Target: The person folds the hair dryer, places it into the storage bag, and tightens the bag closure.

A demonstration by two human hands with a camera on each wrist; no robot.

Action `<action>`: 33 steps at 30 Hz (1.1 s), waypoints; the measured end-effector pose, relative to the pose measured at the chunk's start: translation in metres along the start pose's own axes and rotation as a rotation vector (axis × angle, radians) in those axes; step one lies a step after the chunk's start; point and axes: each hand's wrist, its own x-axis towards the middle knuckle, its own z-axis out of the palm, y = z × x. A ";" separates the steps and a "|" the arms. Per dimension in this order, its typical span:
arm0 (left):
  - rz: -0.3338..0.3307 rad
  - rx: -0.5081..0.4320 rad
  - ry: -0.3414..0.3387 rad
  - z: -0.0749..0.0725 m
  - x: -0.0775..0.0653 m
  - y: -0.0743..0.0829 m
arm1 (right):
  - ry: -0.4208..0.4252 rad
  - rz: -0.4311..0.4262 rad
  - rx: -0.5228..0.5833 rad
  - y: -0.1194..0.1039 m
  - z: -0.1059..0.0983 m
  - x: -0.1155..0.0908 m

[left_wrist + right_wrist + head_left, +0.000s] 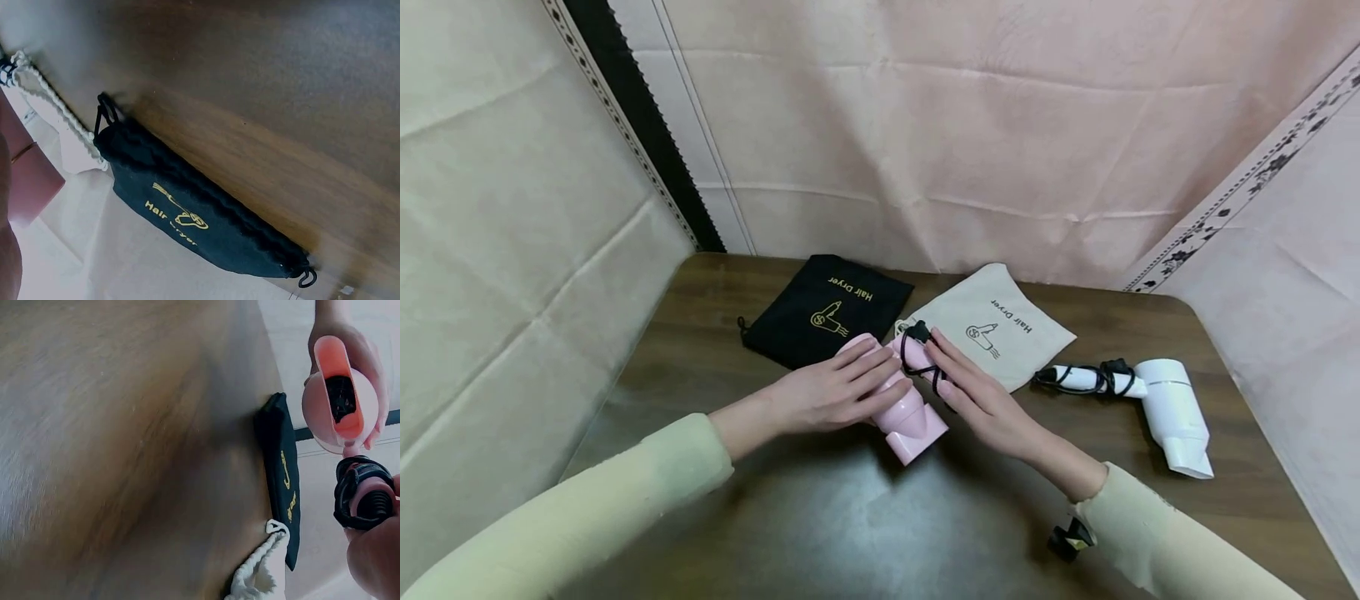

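A pink hair dryer (901, 402) is held between both hands, its flat nozzle (337, 375) tilted toward me. My left hand (838, 390) holds the barrel, fingers laid across its top. My right hand (988, 408) grips the handle (369, 494), which has a black cord (340, 503) wound around it. Behind the left hand lies a black drawstring pouch (820, 292), printed with gold "Hair Dryer" lettering and a drawing. A white pouch (1000, 300) with matching black print lies beyond the right hand. The left wrist view shows the black pouch (181, 200) and only an edge of the dryer.
At the right of the wooden table (760, 517) lies a white hair dryer (1172, 408), a black cord (1105, 379) wrapped around its handle. Pale cloth walls (925, 150) enclose the back and sides. A small black device (1070, 540) is at the right sleeve.
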 end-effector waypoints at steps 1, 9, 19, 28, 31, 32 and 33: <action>0.000 0.002 -0.004 0.000 -0.001 0.000 | 0.005 -0.005 0.001 0.000 0.003 0.000; -0.025 -0.003 -0.017 -0.002 0.000 0.001 | 0.068 -0.071 0.059 0.002 0.014 0.001; -0.014 -0.035 -0.039 -0.002 -0.001 0.000 | -0.008 -0.046 0.028 0.005 0.011 -0.002; 0.050 -0.048 -0.037 0.007 0.003 0.002 | -0.061 0.023 -0.069 0.006 0.000 -0.017; 0.075 -0.063 -0.050 0.014 0.001 0.006 | -0.074 0.044 -0.094 0.006 -0.003 -0.021; 0.078 -0.074 -0.058 0.017 0.000 0.008 | -0.078 0.050 -0.097 0.007 -0.004 -0.022; 0.082 -0.082 -0.065 0.019 -0.001 0.009 | -0.082 0.056 -0.097 0.007 -0.004 -0.024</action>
